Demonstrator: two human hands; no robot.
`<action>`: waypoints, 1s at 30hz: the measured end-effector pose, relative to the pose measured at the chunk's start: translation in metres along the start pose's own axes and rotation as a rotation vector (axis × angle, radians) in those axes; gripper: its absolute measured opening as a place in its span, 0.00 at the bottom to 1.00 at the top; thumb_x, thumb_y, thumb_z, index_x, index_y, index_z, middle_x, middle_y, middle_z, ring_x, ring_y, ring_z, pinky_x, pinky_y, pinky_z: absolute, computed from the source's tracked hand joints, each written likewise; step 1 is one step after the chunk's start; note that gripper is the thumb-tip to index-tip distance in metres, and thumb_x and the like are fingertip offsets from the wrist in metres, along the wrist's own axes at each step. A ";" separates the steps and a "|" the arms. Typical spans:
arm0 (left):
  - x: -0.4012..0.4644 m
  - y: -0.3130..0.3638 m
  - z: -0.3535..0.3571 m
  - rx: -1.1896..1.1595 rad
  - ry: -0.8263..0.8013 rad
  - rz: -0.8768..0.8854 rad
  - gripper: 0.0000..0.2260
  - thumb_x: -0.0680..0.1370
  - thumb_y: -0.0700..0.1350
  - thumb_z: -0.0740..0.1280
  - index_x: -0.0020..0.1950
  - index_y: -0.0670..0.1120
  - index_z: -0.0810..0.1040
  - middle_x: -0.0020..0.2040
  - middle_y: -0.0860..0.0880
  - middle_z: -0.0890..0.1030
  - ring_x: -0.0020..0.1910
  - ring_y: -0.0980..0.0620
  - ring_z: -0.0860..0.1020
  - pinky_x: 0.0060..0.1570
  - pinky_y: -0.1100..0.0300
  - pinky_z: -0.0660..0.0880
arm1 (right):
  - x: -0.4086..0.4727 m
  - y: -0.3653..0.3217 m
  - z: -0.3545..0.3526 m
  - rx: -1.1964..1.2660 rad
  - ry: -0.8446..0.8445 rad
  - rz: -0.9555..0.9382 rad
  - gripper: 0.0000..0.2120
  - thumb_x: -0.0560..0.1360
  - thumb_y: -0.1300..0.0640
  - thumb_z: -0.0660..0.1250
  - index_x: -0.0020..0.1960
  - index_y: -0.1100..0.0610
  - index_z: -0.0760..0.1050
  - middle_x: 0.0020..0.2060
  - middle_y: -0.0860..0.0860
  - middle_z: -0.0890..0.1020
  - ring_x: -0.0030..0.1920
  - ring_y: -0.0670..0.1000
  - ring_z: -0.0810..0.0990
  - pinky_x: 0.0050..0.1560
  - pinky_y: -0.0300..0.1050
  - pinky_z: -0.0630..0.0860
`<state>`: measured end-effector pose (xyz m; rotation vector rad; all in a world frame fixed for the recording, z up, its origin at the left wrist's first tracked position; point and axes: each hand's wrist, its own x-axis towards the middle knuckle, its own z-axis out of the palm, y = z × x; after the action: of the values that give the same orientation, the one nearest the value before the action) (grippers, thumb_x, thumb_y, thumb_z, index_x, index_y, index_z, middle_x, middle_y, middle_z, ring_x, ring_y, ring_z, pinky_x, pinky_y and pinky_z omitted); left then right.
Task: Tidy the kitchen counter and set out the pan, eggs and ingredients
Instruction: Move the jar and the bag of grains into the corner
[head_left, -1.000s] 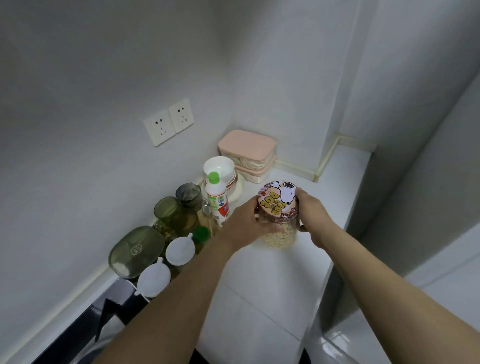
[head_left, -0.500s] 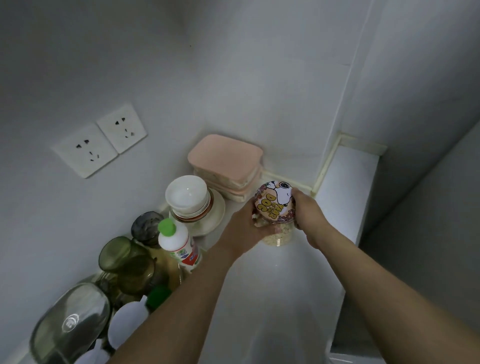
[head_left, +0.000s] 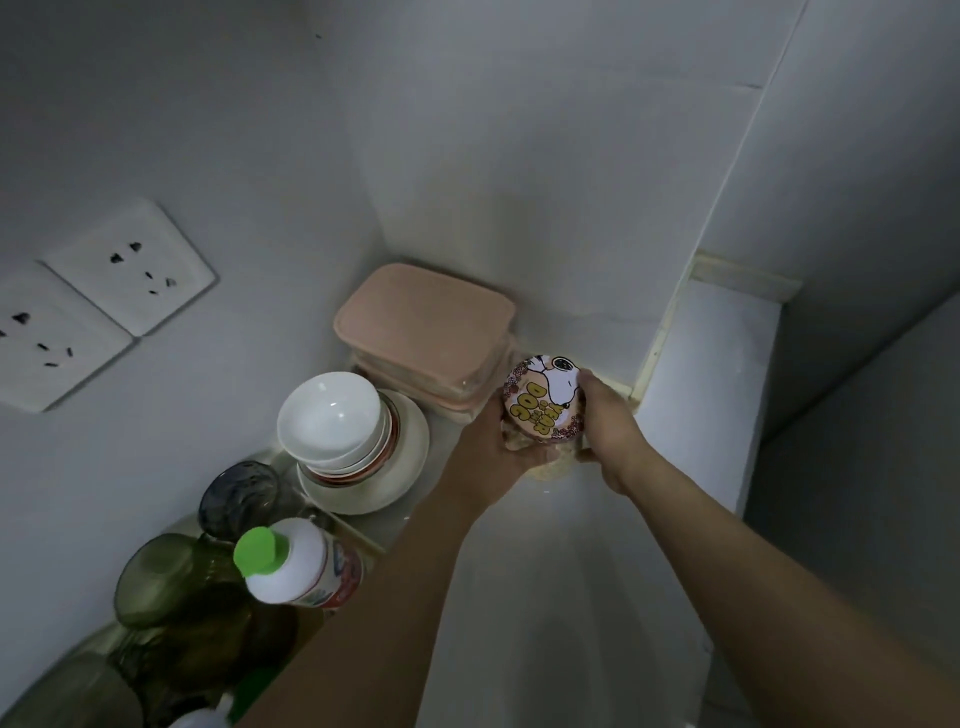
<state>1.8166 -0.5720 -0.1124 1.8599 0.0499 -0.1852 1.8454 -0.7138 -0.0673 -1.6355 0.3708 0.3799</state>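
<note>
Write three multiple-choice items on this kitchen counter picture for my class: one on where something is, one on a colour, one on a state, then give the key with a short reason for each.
1. Where does the stack of bowls stand?
A. On a plate in front of the pink containers
B. On top of the pink containers
C. Inside the jar

2. What colour is the cap of the white bottle?
A. Red
B. Green
C. Blue

3. How is the jar with the cartoon dog lid held?
A. By the left hand alone
B. By nobody; it stands free
C. By both hands

Key: 1 A, the bowls rest on a white plate before the pink containers. 2 B, the cap is bright green. 3 C, the left hand and the right hand grip its two sides.
</note>
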 end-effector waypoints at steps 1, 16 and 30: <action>0.003 0.000 0.001 -0.013 0.004 0.006 0.34 0.64 0.48 0.79 0.64 0.67 0.68 0.61 0.61 0.78 0.62 0.59 0.75 0.65 0.49 0.72 | 0.004 -0.001 0.001 0.002 0.006 -0.007 0.20 0.81 0.48 0.48 0.46 0.45 0.79 0.47 0.46 0.84 0.45 0.46 0.80 0.40 0.41 0.70; 0.029 -0.009 0.001 -0.082 0.053 0.010 0.31 0.68 0.40 0.78 0.66 0.56 0.69 0.56 0.66 0.78 0.57 0.68 0.75 0.55 0.70 0.71 | 0.038 -0.004 0.001 -0.038 -0.029 -0.053 0.18 0.82 0.49 0.48 0.53 0.48 0.77 0.48 0.47 0.82 0.43 0.42 0.77 0.38 0.39 0.69; 0.045 -0.016 0.004 -0.048 0.066 0.066 0.32 0.71 0.38 0.75 0.72 0.46 0.68 0.62 0.61 0.77 0.61 0.66 0.75 0.60 0.69 0.70 | 0.049 0.003 -0.015 0.191 -0.084 0.234 0.28 0.68 0.33 0.67 0.56 0.53 0.79 0.49 0.50 0.84 0.47 0.50 0.82 0.42 0.45 0.79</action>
<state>1.8584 -0.5742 -0.1356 1.8167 0.0377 -0.0764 1.8883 -0.7301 -0.0906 -1.3894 0.5208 0.5698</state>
